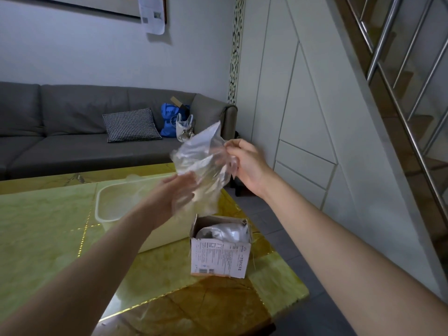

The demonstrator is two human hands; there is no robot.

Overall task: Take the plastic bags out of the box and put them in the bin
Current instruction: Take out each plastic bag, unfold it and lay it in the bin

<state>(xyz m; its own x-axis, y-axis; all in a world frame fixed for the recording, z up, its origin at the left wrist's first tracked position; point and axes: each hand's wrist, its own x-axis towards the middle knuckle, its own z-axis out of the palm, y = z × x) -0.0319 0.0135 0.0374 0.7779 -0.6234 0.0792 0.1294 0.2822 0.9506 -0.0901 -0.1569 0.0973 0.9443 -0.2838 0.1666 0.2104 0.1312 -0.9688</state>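
Note:
A clear plastic bag (202, 156) hangs in the air above the table. My right hand (244, 163) pinches its upper right edge. My left hand (169, 197) is under the bag's lower part, fingers spread and touching the plastic, partly seen through it. Below stands a small open cardboard box (219, 255) with printed sides; more crumpled clear plastic (223, 232) shows inside it. To the box's left sits a pale translucent bin (101, 209), open at the top, partly hidden by my left forearm.
Box and bin stand on a green and gold marble-patterned table (43, 226). A grey sofa (72, 132) behind holds a checked cushion (131, 124) and a blue bag (171, 120). White panelled wall and stair railing lie to the right.

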